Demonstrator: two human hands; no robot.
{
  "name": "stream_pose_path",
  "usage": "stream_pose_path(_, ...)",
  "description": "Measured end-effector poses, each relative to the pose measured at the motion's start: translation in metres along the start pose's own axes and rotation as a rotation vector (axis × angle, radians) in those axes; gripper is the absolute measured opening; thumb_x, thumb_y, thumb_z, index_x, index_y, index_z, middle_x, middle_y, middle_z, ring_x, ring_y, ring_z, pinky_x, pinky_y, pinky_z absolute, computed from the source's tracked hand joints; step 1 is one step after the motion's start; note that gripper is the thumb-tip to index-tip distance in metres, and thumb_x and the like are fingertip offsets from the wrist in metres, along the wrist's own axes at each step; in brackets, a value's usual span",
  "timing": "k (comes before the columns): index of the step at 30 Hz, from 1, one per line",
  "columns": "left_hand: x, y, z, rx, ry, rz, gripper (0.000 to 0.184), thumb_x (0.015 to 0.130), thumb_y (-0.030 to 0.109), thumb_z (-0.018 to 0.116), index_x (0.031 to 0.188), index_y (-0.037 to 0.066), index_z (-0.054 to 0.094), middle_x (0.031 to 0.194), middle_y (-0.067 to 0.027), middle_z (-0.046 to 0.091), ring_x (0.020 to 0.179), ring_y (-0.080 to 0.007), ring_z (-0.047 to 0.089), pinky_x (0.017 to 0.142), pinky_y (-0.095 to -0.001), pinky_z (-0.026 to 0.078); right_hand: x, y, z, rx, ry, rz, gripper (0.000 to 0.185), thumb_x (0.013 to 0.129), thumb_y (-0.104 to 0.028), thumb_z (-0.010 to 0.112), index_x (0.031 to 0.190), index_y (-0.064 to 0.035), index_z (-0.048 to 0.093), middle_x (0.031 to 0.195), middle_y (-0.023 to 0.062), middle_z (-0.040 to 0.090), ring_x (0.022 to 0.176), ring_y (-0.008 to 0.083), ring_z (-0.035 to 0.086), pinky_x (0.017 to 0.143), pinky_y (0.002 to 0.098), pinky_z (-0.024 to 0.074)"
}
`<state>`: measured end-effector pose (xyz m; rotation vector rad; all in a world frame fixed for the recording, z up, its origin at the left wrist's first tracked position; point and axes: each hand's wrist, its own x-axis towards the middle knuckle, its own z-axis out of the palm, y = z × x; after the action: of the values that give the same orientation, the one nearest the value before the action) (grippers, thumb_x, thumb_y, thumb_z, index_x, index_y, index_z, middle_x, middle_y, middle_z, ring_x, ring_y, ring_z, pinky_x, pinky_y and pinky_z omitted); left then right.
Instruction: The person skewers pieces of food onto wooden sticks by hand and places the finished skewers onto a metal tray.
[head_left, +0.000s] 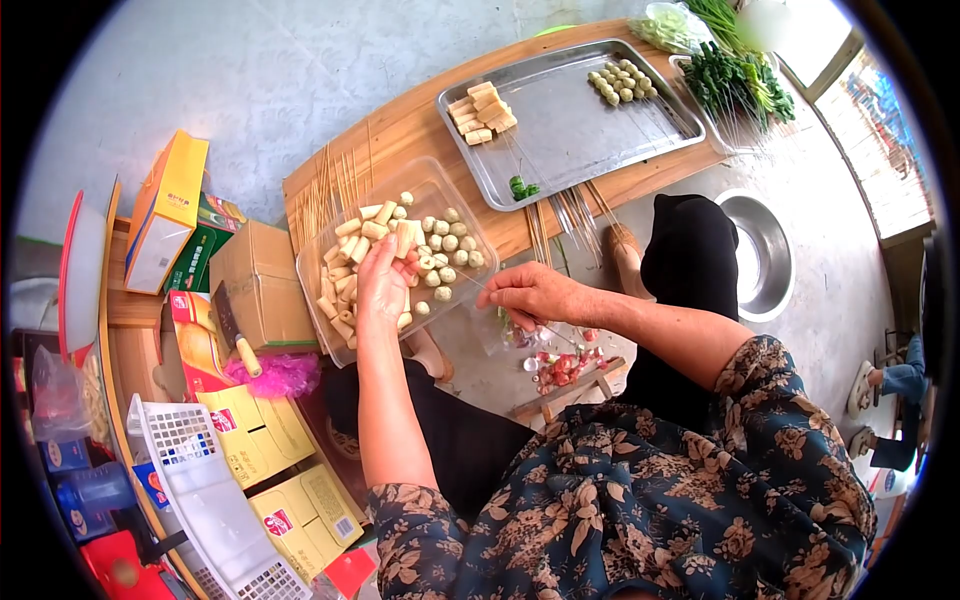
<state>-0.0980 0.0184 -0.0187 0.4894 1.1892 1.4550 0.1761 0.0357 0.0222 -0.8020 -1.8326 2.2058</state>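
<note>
My left hand (383,283) is closed on a tan food roll piece (405,238), above a clear plastic tub (312,262). Inside the tub, more tan roll pieces (337,287) lie on the left and pale green balls (461,229) on the right. To the right of the tub, my right hand (538,296) pinches a thin skewer (468,283) that points toward my left hand. The skewer's tip is too fine to make out. On a metal tray (560,150) sit skewered roll pieces (480,112), skewered green balls (622,82) and a bit of greens (523,187).
Bamboo sticks (335,180) and metal skewers (572,218) lie on the wooden table (400,125). Leafy greens (740,85) fill a container at the far right. A steel basin (765,260) stands on the floor. Left are a cardboard box (265,285), a knife (237,335) and a white basket (205,500).
</note>
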Motion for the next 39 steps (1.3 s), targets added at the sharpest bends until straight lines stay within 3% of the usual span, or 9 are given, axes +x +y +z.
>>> stream_pose_path(9, -0.001, -0.001, 0.002, 0.017, -0.003, 0.001, 0.024, 0.091, 0.02, 0.062, 0.107, 0.003, 0.059, 0.09, -0.0089, 0.063, 0.074, -0.0143, 0.059, 0.066, -0.0276, 0.053, 0.001, 0.001, 0.0, -0.016, 0.001, -0.01, 0.023, 0.096, -0.02, 0.045, 0.101, -0.0037, 0.062, 0.051, -0.001, 0.05, 0.045, 0.0064, 0.046, 0.045, 0.0232, 0.0365)
stream_pose_path(12, -0.002, -0.001, 0.004, 0.033, -0.052, -0.008, 0.023, 0.091, 0.019, 0.062, 0.107, 0.003, 0.059, 0.089, -0.007, 0.063, 0.074, -0.0138, 0.059, 0.065, -0.0267, 0.052, 0.002, 0.0, 0.001, -0.026, 0.011, 0.013, 0.026, 0.097, -0.02, 0.044, 0.107, -0.0026, 0.061, 0.05, -0.0017, 0.047, 0.045, 0.006, 0.043, 0.046, 0.0227, 0.0359)
stream_pose_path(14, -0.003, -0.001, 0.008, 0.038, -0.068, -0.017, 0.022, 0.09, 0.018, 0.062, 0.106, 0.003, 0.059, 0.088, -0.0058, 0.063, 0.073, -0.0133, 0.059, 0.065, -0.0264, 0.051, 0.003, 0.002, 0.001, -0.024, 0.032, -0.008, 0.024, 0.096, -0.02, 0.045, 0.1, -0.0048, 0.062, 0.051, -0.001, 0.051, 0.045, 0.0061, 0.045, 0.045, 0.0234, 0.036)
stream_pose_path(22, -0.005, -0.002, 0.016, 0.046, -0.077, -0.042, 0.023, 0.089, 0.018, 0.064, 0.106, 0.003, 0.061, 0.087, -0.0029, 0.063, 0.071, -0.0117, 0.059, 0.065, -0.0258, 0.05, 0.01, 0.007, 0.002, -0.026, 0.053, -0.031, 0.023, 0.096, -0.02, 0.045, 0.1, -0.0054, 0.062, 0.051, -0.001, 0.051, 0.044, 0.0062, 0.043, 0.044, 0.0234, 0.0345)
stream_pose_path(36, -0.018, -0.007, 0.044, 0.211, -0.36, -0.171, 0.027, 0.09, 0.025, 0.063, 0.107, 0.005, 0.061, 0.088, -0.0014, 0.063, 0.073, -0.0115, 0.061, 0.065, -0.0247, 0.05, 0.025, 0.009, -0.004, 0.026, 0.167, -0.029, 0.024, 0.097, -0.02, 0.047, 0.1, -0.0022, 0.062, 0.053, 0.0003, 0.053, 0.044, 0.0065, 0.044, 0.042, 0.0224, 0.0341)
stream_pose_path(37, -0.015, -0.007, 0.041, 0.211, -0.361, -0.172, 0.027, 0.09, 0.025, 0.063, 0.107, 0.005, 0.061, 0.088, -0.0014, 0.063, 0.073, -0.0115, 0.061, 0.065, -0.0247, 0.05, 0.027, 0.011, -0.006, 0.035, 0.182, -0.03, 0.024, 0.097, -0.02, 0.046, 0.099, -0.0019, 0.062, 0.053, 0.0003, 0.053, 0.044, 0.0066, 0.044, 0.042, 0.0223, 0.0339)
stream_pose_path(39, -0.005, -0.005, 0.027, 0.391, -0.096, -0.038, 0.027, 0.09, 0.026, 0.062, 0.108, 0.005, 0.062, 0.09, -0.0031, 0.064, 0.071, -0.0132, 0.061, 0.063, -0.0263, 0.05, 0.028, 0.012, -0.008, 0.044, 0.198, -0.031, 0.024, 0.097, -0.019, 0.046, 0.099, -0.0016, 0.062, 0.053, 0.0003, 0.053, 0.043, 0.0066, 0.043, 0.042, 0.0222, 0.0336)
